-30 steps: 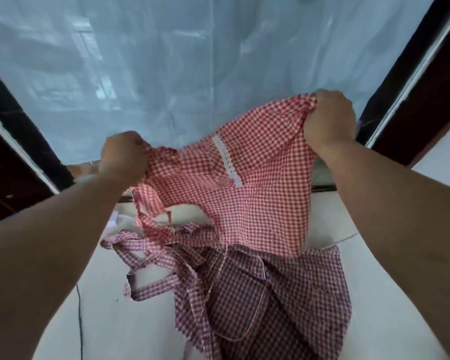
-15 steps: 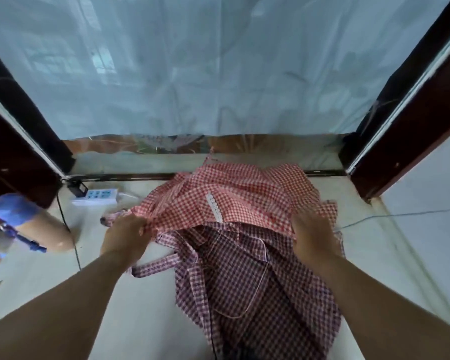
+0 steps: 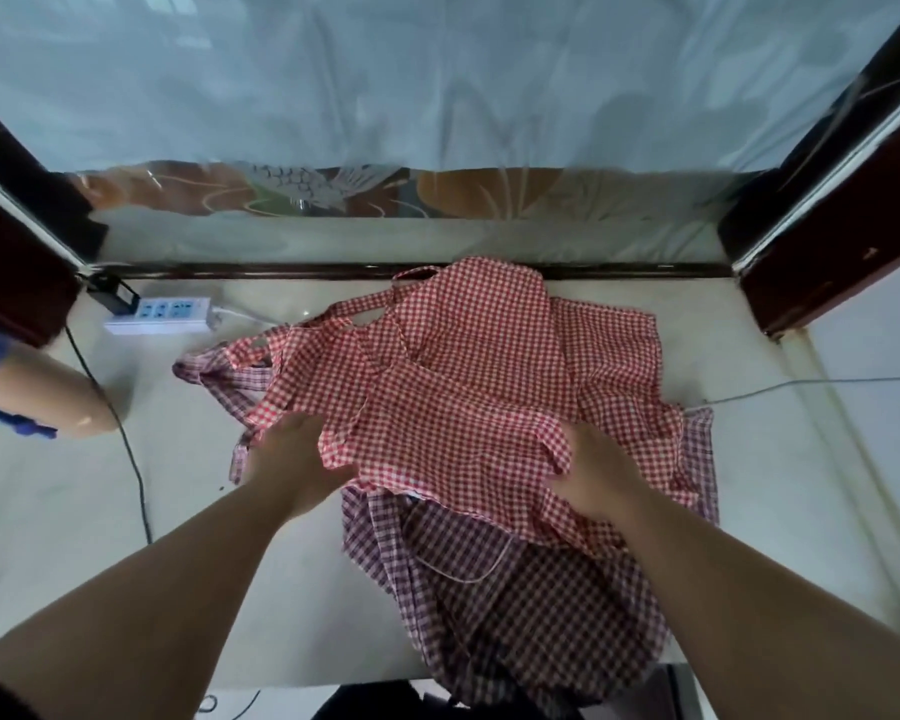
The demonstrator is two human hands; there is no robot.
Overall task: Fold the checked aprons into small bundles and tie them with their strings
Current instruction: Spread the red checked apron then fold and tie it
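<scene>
Pale desk [image 3: 100, 511]: red apron [image 3: 468, 376], aloft a second ago, now lies spread beyond the fingers [image 3: 306, 427], over the darker apron [image 3: 515, 605]. Right hand [image 3: 596, 478] grips its near hem; left hand [image 3: 289, 457] grip undetermined. Ready for folding.

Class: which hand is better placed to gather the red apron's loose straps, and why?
Left hand: it sits at the red apron's near-left edge, beside the straps trailing leftward; the right hand is across the cloth.

A red-and-white checked cloth apron [image 3: 468, 387] covers a maroon checked apron [image 3: 515, 605]. The left hand [image 3: 294, 457] touches its seven o'clock edge, the right hand [image 3: 596, 478] its five o'clock edge.
</scene>
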